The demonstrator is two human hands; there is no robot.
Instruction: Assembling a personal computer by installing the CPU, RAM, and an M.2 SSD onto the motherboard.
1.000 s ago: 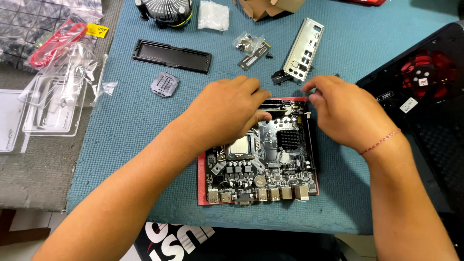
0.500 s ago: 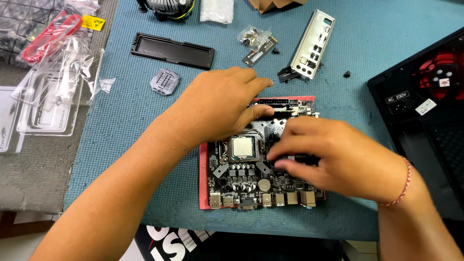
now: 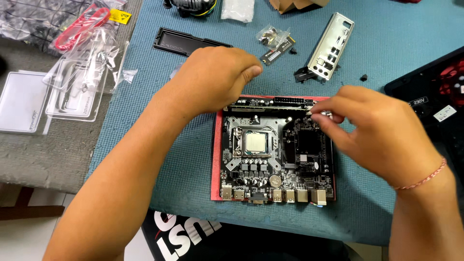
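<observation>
A black motherboard [image 3: 275, 159] lies on a red foam sheet [image 3: 216, 159] on the blue mat, with a silver processor [image 3: 257, 143] in its socket. A long memory stick [image 3: 270, 102] runs along the board's far edge. My right hand [image 3: 374, 133] pinches its fingertips at the stick's right end, by the board's top right corner. My left hand [image 3: 212, 79] hovers curled over the stick's left end. Its fingers are hidden under the hand, so I cannot tell whether they grip anything.
Behind the board lie a metal port shield [image 3: 331, 46], a small drive stick [image 3: 278, 50], a bag of screws [image 3: 269, 35] and a black tray [image 3: 188, 41]. Clear plastic packaging [image 3: 82, 82] sits left. An open black computer case [image 3: 430, 99] stands right.
My right hand has moved from the middle of the board up to its top right corner. My left hand has shifted up and left, uncovering the processor socket.
</observation>
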